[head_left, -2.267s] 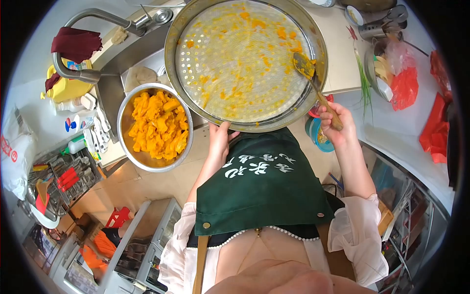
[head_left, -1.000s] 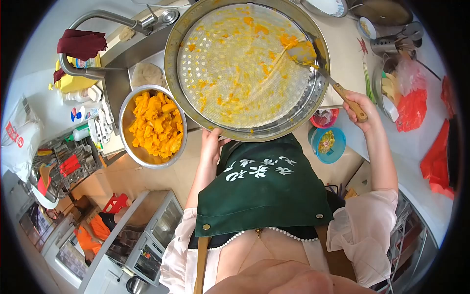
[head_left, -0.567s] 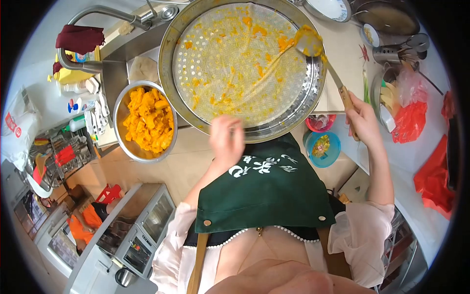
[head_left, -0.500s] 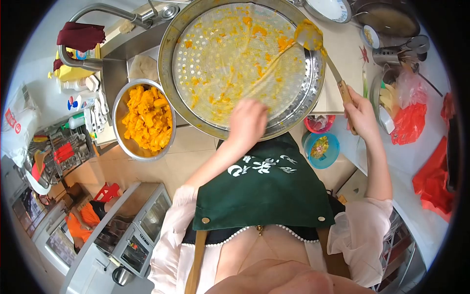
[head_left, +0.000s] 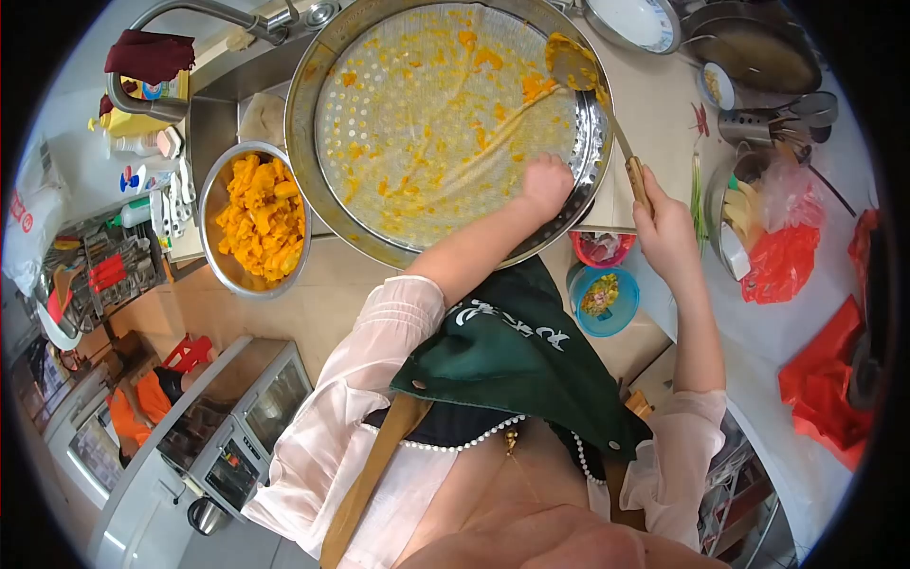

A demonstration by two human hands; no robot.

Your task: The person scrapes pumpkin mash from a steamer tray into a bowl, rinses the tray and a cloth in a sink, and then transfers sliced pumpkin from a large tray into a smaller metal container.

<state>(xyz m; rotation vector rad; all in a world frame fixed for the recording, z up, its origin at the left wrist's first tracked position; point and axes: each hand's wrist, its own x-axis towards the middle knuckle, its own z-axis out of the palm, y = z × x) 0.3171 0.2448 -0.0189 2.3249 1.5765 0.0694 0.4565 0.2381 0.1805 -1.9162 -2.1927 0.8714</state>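
A large round metal steamer tray point(head_left: 301, 180) with a perforated base lies before me. Its pale mesh cloth point(head_left: 408, 123) is smeared with orange mash, and a raised fold crosses its right half. Over the tray's lower right side my left hand point(head_left: 549, 186) is closed; whether cloth is inside its fingers is hidden. My right hand point(head_left: 662, 223) grips the wooden handle of a metal wok spatula point(head_left: 621, 133), whose mash-coated head rests at the tray's upper right. To the left, a steel bowl point(head_left: 210, 204) holds orange pumpkin-like chunks point(head_left: 261, 223).
A sink point(head_left: 213, 133) with a curved faucet point(head_left: 171, 9) is at the upper left. Below the counter's right part sit a blue tub point(head_left: 621, 318) and a pink basket point(head_left: 616, 251). Right are red plastic bags point(head_left: 787, 251) and a wok point(head_left: 754, 57). Another person point(head_left: 142, 403) is far left.
My left hand has moved right and slightly up across the tray. The spatula and my right hand have shifted slightly left in view, the handle slightly lower. My view and torso have turned somewhat.
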